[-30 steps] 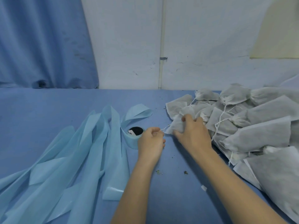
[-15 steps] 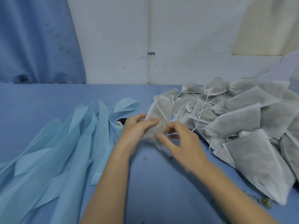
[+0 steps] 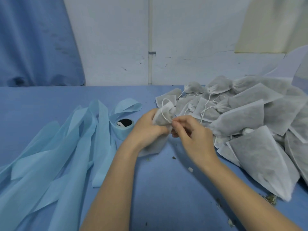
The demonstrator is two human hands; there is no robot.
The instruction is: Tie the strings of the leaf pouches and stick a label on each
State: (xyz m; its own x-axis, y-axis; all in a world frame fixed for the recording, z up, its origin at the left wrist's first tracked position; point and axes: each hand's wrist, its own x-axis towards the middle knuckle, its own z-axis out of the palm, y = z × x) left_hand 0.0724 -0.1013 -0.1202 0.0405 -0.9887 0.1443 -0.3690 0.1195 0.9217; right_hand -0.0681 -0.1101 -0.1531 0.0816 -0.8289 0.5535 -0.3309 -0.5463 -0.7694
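Head view looks down on a blue-covered table (image 3: pixel 50 104) where one leaf pouch (image 3: pixel 164 117) is lifted clear of the surface between the two hands, its gathered mouth upward, probably so the drawstring (image 3: pixel 165 106) hangs free and can be drawn and knotted without snagging on its neighbours. The left hand (image 3: pixel 148 129) wraps round the pouch's body from the left, fingers curled against the cloth and steadying it. The right hand (image 3: pixel 191 130) sits just beside it, thumb and forefinger pinched together at the string where it leaves the pouch's neck; the other fingers are loosely bent, holding nothing that can be made out. A loop of string arches above the mouth, so the knot looks not yet made. The heap of pouches (image 3: pixel 250 117) lies to the right, within easy reach of the right hand, some with necks already cinched and strings trailing. Left of the hands stands a roll of pale blue tape (image 3: pixel 124 129), with long strips of backing (image 3: pixel 66 147) fanned across the table, likely kept close for labelling. Leaf crumbs (image 3: pixel 174 157) dot the cloth near the wrists.
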